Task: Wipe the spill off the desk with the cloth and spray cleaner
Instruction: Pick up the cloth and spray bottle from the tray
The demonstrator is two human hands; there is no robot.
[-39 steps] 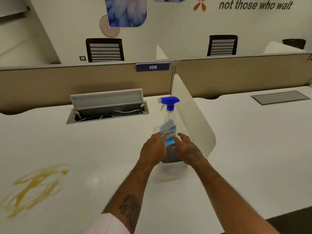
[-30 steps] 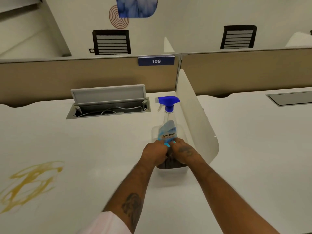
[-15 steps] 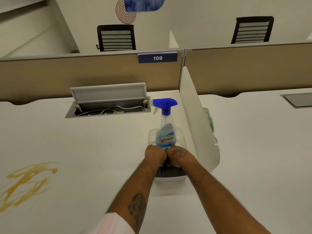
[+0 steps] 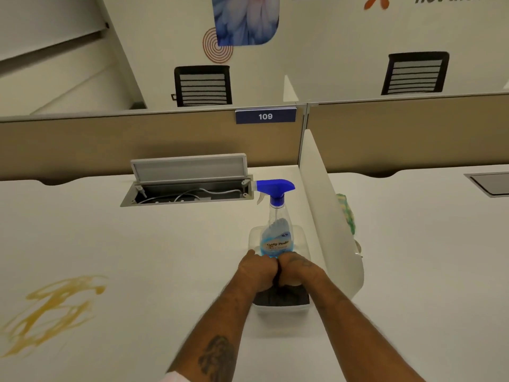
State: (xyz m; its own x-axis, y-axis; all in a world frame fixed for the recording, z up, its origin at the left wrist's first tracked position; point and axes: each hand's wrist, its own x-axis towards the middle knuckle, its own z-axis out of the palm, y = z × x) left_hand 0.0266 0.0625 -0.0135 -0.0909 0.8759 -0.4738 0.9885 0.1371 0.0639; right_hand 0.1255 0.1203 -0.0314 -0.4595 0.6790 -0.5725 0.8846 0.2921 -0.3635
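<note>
Head view showed both hands, left hand (image 4: 257,271) and right hand (image 4: 298,270), clenched on a dark cloth (image 4: 281,297) in a tub (image 4: 283,308) beside the spray bottle (image 4: 275,230), by the desk (image 4: 165,257) divider; the spill (image 4: 52,310) sat near the desk's left edge. Fetching step, likely; lifting the cloth clear comes next.

Blue-capped spray bottle (image 4: 275,232), dark grey cloth (image 4: 281,297), mustard-yellow spill (image 4: 52,310) on white desk (image 4: 137,257).

Everything's laid out around the spray bottle (image 4: 275,232), which stands in a tray (image 4: 281,306) on the desk (image 4: 165,257). Spill (image 4: 52,310) is far left and nearer. Cable box (image 4: 190,186) sits behind-left. Divider (image 4: 327,221) is just right, with maybe a cloth (image 4: 347,213) beyond it.
</note>
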